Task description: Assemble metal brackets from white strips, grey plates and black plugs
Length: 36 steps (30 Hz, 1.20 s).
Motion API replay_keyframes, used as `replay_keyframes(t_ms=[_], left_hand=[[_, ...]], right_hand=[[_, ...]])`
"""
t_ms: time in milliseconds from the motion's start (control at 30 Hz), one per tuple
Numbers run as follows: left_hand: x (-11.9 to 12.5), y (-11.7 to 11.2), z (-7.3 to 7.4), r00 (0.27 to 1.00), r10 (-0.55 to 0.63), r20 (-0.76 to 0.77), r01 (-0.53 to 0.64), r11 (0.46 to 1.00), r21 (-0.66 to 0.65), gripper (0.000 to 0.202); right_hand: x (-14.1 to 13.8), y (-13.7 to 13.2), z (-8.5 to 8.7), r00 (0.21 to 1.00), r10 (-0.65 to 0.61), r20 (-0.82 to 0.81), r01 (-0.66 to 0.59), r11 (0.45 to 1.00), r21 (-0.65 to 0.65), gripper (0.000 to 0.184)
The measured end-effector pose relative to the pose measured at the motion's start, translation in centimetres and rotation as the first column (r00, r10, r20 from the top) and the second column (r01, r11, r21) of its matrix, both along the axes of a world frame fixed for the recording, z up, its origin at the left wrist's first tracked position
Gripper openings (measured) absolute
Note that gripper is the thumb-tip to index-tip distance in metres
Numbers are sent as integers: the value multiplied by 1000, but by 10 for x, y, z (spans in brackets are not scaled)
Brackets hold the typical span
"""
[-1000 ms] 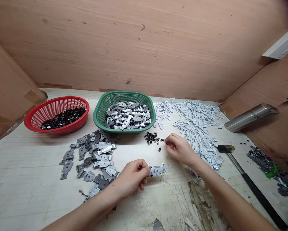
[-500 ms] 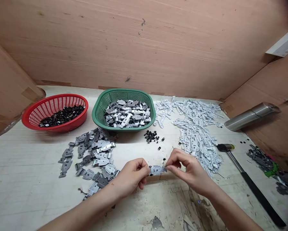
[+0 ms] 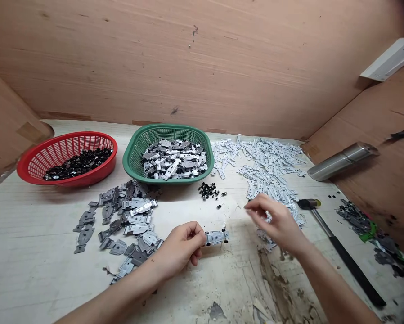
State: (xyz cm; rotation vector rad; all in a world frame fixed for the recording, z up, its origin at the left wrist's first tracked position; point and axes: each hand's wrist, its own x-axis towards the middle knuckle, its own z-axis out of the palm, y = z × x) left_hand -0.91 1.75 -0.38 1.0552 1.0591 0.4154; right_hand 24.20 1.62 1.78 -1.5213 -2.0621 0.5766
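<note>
My left hand [image 3: 186, 243] is closed, pinching one end of a small grey toy car chassis [image 3: 216, 237] just above the table. Black wheels show at both ends of the chassis. Off to the right, my right hand [image 3: 276, 220] hovers in front of the pile of light grey chassis pieces [image 3: 272, 180], thumb and forefinger apart and nothing visible between them. Beyond the two hands lies a small heap of black wheels [image 3: 207, 191], with a few loose ones beside it. Darker grey chassis parts [image 3: 134, 220] are spread left of my left hand.
At the back stand a green basket [image 3: 127, 157] of grey parts and a red basket [image 3: 28, 164] of black pieces. A hammer [image 3: 343, 256] and a metal cylinder [image 3: 343, 161] lie at right, near scraps [image 3: 360, 220]. Cardboard walls [image 3: 175, 63] enclose the table.
My right hand has let go of the chassis and moved right and slightly up. Wheels now show at the end it had covered. The view has shifted slightly.
</note>
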Motion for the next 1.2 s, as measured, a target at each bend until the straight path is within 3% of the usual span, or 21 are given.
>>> replay_keyframes(t_ms=[67,167,400,567,733,767,833,900,967,1067,1200], left_hand=[[0,0,1,1000,-3,-8,2,1000,-6,20],[0,0,2,1000,-10,-18,10,1000,-9,21],[-1,0,2,1000,-19,-16,19,1000,-2,23],[0,1,-2,1000,-2,-10,2,1000,-10,20],[-1,2,-5,1000,-5,5,5,1000,3,19],[-1,2,-6,1000,-3,10,3,1000,10,19],[-1,1,-6,1000,4,16,-4,1000,13,20],[-1,0,-6,1000,11,18,-11,1000,7,20],[0,0,-6,1000,10,20,-10,1000,3,19],[1,0,-5,1000,17,16,-17,1000,9,20],[2,-1,0,1000,26,13,-26,1000,8,21]], right_hand=[[23,18,-1,950,-64,305,17,988,156,14],[46,40,-5,804,-39,593,-90,978,186,13],[33,61,-17,730,34,683,-183,972,147,13],[26,63,-22,759,-37,650,-131,969,208,19],[29,45,-8,864,-213,456,82,953,291,17],[29,39,-5,913,-245,327,174,957,231,16],[24,25,0,952,-301,-53,297,952,-74,18],[13,10,3,829,-380,-410,192,882,-431,24],[-4,-6,2,684,-440,-582,18,808,-589,25],[-32,-25,-1,551,-497,-671,-93,762,-641,23],[-53,-35,-6,503,-522,-689,-83,764,-640,23]])
